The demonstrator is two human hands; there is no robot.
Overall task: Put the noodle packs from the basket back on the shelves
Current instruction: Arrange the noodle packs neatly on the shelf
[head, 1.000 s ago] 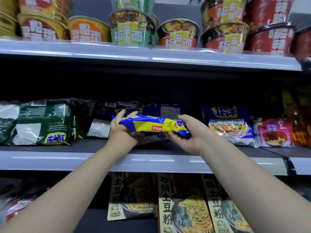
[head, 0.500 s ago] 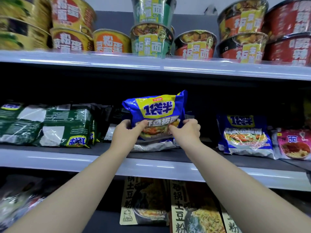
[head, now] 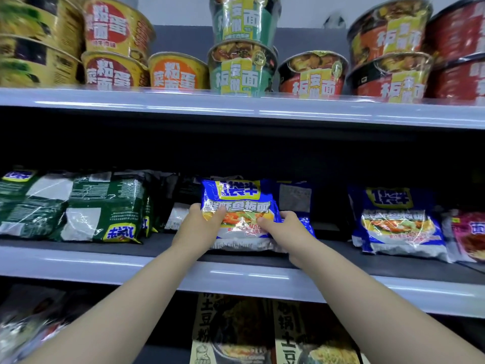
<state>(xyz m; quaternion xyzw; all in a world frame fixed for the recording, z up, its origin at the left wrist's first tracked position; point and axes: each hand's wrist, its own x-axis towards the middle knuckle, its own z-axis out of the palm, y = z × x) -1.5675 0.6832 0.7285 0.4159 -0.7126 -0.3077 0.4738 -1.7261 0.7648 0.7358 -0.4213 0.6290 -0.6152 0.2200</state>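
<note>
A blue noodle pack (head: 237, 203) with a yellow label stands upright on the middle shelf (head: 78, 266), leaning back against other blue packs behind it. My left hand (head: 202, 227) grips its lower left side, thumb on the front. My right hand (head: 286, 232) holds its lower right edge, with the thumb on the front of the pack. The basket is out of view.
Green packs (head: 105, 208) lie to the left on the same shelf. A matching blue pack (head: 399, 222) and a pink pack (head: 467, 232) stand to the right. Bowl noodles (head: 241, 72) fill the upper shelf. Tall yellow-black packs (head: 231, 329) stand on the shelf below.
The blue pack was turned from flat to upright, then lowered and pushed back onto the middle shelf. Both hands stayed on it and moved in with it.
</note>
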